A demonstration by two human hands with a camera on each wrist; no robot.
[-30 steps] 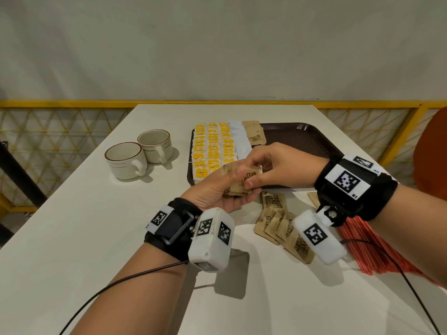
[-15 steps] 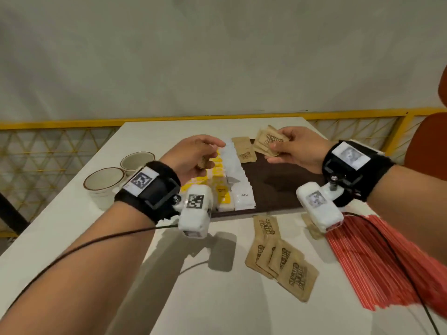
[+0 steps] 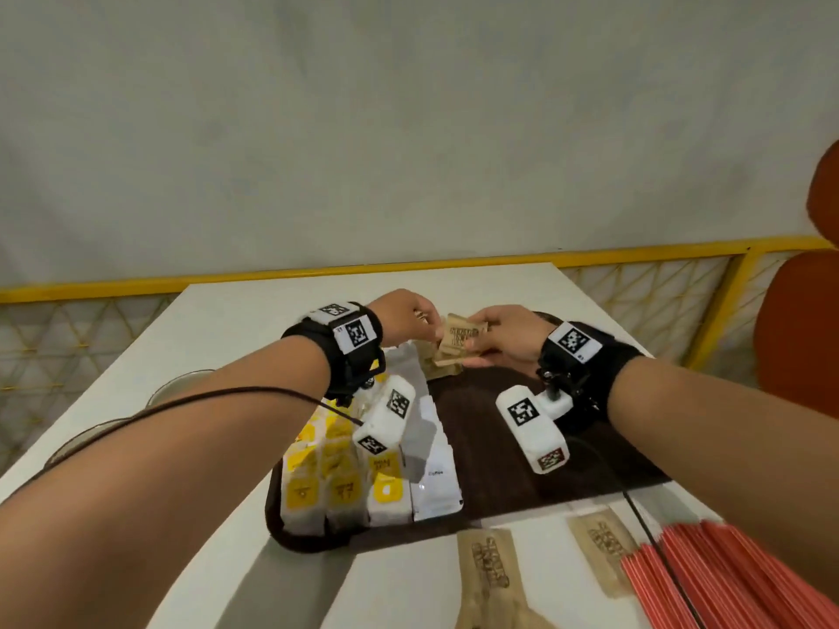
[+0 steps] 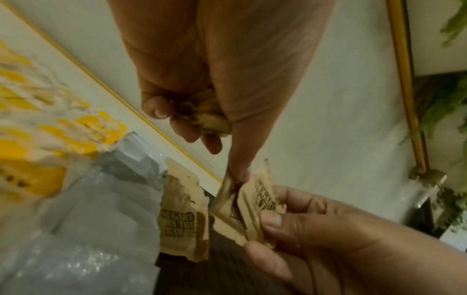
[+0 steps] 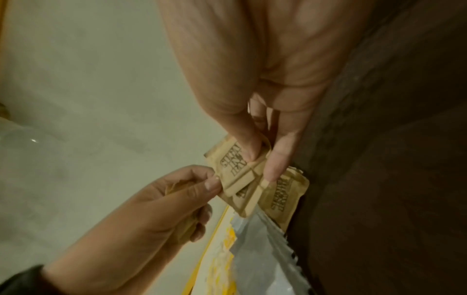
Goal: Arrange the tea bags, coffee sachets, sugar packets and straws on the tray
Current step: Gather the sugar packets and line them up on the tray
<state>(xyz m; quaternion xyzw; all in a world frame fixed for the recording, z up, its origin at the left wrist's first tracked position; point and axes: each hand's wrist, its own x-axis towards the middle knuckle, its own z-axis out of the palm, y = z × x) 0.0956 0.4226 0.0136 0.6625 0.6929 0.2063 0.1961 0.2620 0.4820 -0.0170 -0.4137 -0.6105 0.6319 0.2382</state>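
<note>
Sugar packets [image 3: 458, 345] at frame centre, "SUGAR IN THE RAW", pinched by right hand [image 3: 504, 338]; left hand [image 3: 411, 317] grips their edge and apparently another crumpled packet.

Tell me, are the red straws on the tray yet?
No, the red straws lie on the white table in front of the brown tray, beside the loose sugar packets, not on the tray.

Both forearms extend forward over the tabletop and converge toward its far edge. The left hand [image 3: 406, 317] is palm-down, its fingers curled round crumpled brown packets [image 4: 202, 117], thumb [image 4: 238, 159] extended. The right hand [image 3: 504, 335] pinches a small stack of sugar packets [image 3: 458, 342] between thumb and fingers. Each wrist carries a black strap.
</note>
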